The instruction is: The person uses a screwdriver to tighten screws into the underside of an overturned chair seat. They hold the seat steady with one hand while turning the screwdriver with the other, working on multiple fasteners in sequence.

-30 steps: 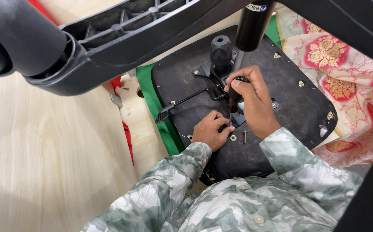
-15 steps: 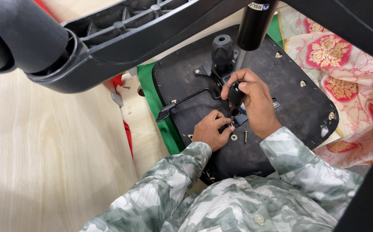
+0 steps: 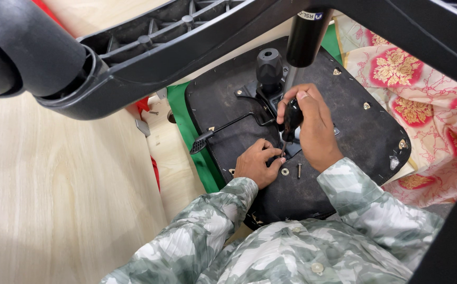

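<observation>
An upturned black chair seat [image 3: 354,137] lies on the floor with a metal mechanism plate and a black lever [image 3: 223,131] on its underside. My right hand [image 3: 312,126] grips a black-handled screwdriver [image 3: 291,118], its tip pointing down at the plate. My left hand [image 3: 257,163] rests on the seat beside the tip, fingers pinched at the plate's edge. A loose washer [image 3: 285,171] and a screw [image 3: 299,170] lie just right of my left hand.
A black chair base arm with a caster [image 3: 28,52] crosses the top of the view, with the gas cylinder [image 3: 305,37] hanging down. Green cloth [image 3: 186,121] lies under the seat, patterned pink fabric [image 3: 423,89] at right, light wooden floor [image 3: 55,200] at left.
My right hand has turned on the screwdriver handle and shifted slightly; my left hand stays at the plate. The seat has not moved.
</observation>
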